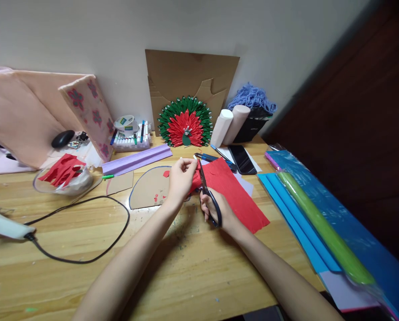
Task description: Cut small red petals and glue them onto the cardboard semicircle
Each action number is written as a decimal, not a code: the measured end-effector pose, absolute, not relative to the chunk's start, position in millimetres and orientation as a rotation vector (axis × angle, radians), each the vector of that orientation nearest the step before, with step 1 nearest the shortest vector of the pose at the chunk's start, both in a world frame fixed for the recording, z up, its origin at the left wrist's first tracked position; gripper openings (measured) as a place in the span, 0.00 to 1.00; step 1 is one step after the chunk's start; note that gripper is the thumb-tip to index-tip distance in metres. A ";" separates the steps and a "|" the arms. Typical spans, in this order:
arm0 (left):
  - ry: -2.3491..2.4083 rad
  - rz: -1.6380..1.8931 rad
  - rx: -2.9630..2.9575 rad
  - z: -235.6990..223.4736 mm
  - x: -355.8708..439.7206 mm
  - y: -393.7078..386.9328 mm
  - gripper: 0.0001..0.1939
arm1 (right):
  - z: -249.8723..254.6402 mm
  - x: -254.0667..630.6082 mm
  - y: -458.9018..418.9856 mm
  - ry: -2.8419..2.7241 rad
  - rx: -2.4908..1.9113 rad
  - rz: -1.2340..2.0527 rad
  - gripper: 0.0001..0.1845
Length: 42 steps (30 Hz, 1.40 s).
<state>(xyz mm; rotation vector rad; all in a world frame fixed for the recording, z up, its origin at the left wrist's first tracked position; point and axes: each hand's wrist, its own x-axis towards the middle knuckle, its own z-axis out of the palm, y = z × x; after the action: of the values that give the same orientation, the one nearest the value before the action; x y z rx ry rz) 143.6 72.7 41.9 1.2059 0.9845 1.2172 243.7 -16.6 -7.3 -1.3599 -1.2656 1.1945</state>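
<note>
My left hand (182, 177) pinches an edge of red crepe paper (234, 191), whose larger part lies spread to the right on the table. In my right hand (216, 207) is a pair of scissors with dark handles (216, 213). Their blades point up and away, against the paper just right of my left fingertips. How far apart the blades are, I cannot tell. Beneath my left hand lies a half-round piece of cardboard (146, 189) edged in blue, with a few small red scraps (166, 174) on it.
A green-and-red peacock craft (186, 122) leans on cardboard at the wall. Left stand a bowl of red strips (62, 176), a marker box (131, 141) and a corded white tool (8, 225). A phone (242, 159), bottles and paper rolls (323, 227) lie right.
</note>
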 end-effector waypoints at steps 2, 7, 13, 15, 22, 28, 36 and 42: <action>0.991 1.204 1.214 43.6 142.9 72.8 0.07 | -5.6 242.9 -17.1 -1.266 -1.363 1.196 0.29; 1.013 1.153 1.237 48.0 140.7 72.3 0.07 | -2.4 242.5 -17.5 -1.282 -1.369 1.191 0.29; 1.044 1.106 1.261 51.3 138.0 72.8 0.08 | -1.8 244.7 -18.0 -1.346 -1.349 1.165 0.29; 1.046 1.094 1.269 51.5 136.8 73.9 0.08 | -1.8 244.4 -18.3 -1.355 -1.341 1.192 0.31; 1.014 1.028 1.315 52.2 134.8 76.4 0.08 | 3.3 238.9 -17.8 -1.236 -1.306 1.325 0.35; 1.015 0.998 1.293 53.3 136.1 75.6 0.07 | 8.1 238.1 -17.0 -1.230 -1.326 1.301 0.36; 0.999 0.971 1.315 55.0 135.3 74.3 0.06 | 1.6 241.8 -17.3 -1.231 -1.317 1.259 0.33; 0.997 0.909 1.326 62.0 130.4 73.7 0.08 | 4.8 239.3 -14.4 -1.068 -1.364 1.269 0.35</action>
<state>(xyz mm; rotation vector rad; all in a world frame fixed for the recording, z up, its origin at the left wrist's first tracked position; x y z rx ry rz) 130.4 73.7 62.0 1.3260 0.9968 0.9095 239.3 -14.4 4.8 -1.3639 -1.0682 1.2689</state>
